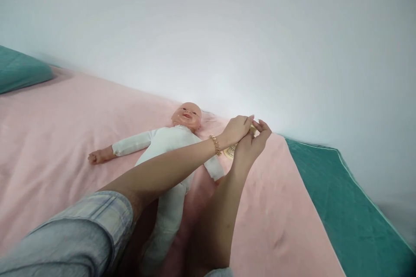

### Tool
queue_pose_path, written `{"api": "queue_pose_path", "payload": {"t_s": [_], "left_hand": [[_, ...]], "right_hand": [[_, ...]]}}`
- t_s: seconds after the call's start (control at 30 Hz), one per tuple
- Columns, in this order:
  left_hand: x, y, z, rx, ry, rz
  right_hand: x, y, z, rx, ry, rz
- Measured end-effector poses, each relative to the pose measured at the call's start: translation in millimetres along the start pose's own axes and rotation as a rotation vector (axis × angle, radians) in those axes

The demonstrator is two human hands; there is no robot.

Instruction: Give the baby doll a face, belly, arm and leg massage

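Note:
My left hand [236,131], with a gold bracelet at the wrist, reaches across the doll's body with its fingers curled closed. My right hand [251,143] meets it, thumb and fingers bent together in a pinch. Between the fingertips shows a small yellowish thing [252,129], mostly hidden, so its kind is unclear. Below the hands is a round gold object [229,151] with fine lines, partly covered by them. A baby doll [169,143] lies on its back to the left, with a bare plastic head and a white cloth body. My forearms cover part of its trunk and legs.
A pink sheet [273,207] covers the bed. Green cloth [344,194] borders it on the right, and a green pillow [22,69] lies at the far left. The pale wall [208,30] rises right behind the bed.

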State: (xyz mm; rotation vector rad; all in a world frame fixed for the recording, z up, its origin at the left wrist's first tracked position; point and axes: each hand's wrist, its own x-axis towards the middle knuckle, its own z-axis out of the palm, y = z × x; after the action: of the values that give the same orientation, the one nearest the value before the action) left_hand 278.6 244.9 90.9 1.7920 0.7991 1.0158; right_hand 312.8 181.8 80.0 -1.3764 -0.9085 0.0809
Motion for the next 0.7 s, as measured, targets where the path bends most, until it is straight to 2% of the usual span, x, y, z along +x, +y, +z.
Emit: {"api": "queue_pose_path", "payload": {"t_s": [0.13, 0.27, 0.43, 0.5, 0.6, 0.63, 0.67, 0.7], "left_hand": [[0, -5, 2.0, -0.082, 0.017, -0.011], [-8, -2, -1.9, -0.252, -0.015, -0.061], [-28, 12, -11.1, -0.522, -0.024, -0.27], [-38, 19, -18.8, -0.495, 0.014, -0.329], [-57, 29, -33.7, -0.408, 0.043, -0.278], [-64, 33, -38.3, -0.373, 0.032, -0.238], [-71, 35, -42.5, -0.337, 0.027, -0.202], [-78, 37, -46.0, -0.284, 0.044, -0.168]], "right_hand": [[0, 2, 4, -0.008, -0.002, -0.002], [-1, 3, 9, -0.002, 0.029, -0.002], [0, 5, 7, -0.085, 0.011, 0.022], [-4, -1, 8, -0.094, 0.076, 0.004], [-17, -19, 17, -0.021, 0.186, -0.078], [-23, -27, 23, 0.022, 0.164, -0.092], [-30, -33, 29, 0.066, 0.09, -0.085], [-37, -39, 36, 0.097, -0.04, -0.075]]}}
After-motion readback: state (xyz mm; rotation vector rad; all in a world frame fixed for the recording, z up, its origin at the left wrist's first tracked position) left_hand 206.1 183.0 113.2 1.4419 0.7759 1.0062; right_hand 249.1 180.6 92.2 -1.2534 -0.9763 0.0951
